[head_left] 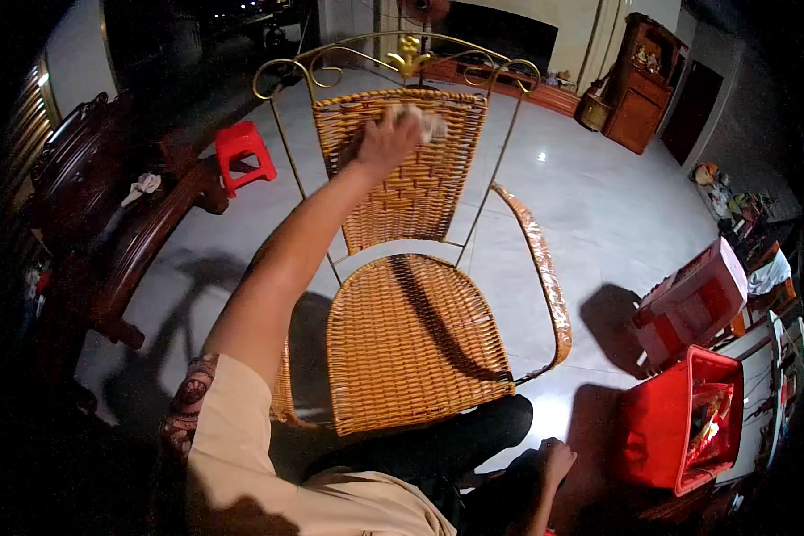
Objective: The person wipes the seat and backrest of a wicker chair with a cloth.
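Observation:
A woven wicker chair point(411, 344) with a gold-coloured metal frame stands in front of me, its seat towards me. My left hand point(391, 147) reaches to the upper part of the wicker backrest point(402, 210). It is closed on a pale, crumpled cloth point(431, 125), which lies against the weave near the top edge. Low by my dark-trousered knee, my right hand point(558, 460) is curled into a loose fist, with nothing visible in it. The chair's right armrest point(545, 272) has a shiny, plastic-like wrapping.
A dark carved wooden bench point(147, 259) and a red plastic stool point(244, 159) stand left. To the right are a red bin point(665, 438) and a pink-and-red box point(692, 295). A wooden cabinet point(639, 98) and a long low wooden unit point(545, 96) stand at the back.

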Available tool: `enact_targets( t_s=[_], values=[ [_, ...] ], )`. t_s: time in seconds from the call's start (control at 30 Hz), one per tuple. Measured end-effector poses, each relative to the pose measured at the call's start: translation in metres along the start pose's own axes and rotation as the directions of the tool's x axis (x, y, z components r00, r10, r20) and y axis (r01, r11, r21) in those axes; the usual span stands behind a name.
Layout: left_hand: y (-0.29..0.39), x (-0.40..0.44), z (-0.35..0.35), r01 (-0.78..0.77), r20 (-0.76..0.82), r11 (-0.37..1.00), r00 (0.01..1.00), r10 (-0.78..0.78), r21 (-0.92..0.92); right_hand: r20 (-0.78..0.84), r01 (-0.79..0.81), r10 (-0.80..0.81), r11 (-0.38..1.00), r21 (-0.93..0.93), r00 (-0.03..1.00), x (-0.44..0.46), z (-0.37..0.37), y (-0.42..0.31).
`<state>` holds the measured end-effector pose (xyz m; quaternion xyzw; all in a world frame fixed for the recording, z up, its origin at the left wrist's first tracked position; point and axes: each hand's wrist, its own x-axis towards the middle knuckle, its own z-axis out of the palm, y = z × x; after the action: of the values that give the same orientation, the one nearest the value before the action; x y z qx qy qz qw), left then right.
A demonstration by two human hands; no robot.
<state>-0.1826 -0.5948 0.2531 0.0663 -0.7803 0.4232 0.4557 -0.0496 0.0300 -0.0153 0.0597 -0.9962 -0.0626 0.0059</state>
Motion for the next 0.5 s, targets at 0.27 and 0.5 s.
enact_targets(
  t_s=[0.27, 0.5],
  values=[
    [-0.014, 0.05, -0.024, 0.523, 0.177, 0.804, 0.852, -0.492, -0.283, -0.028, 0.03, -0.031, 0.999, -0.034, 0.999, -0.005, 0.0, -0.002],
    [0.05, 0.068, -0.039, 0.262, 0.232, 0.857, 0.957, -0.172, -0.444, -0.083, -0.009, 0.005, 0.999, -0.041, 0.997, -0.015, 0.014, 0.016]
  ],
)
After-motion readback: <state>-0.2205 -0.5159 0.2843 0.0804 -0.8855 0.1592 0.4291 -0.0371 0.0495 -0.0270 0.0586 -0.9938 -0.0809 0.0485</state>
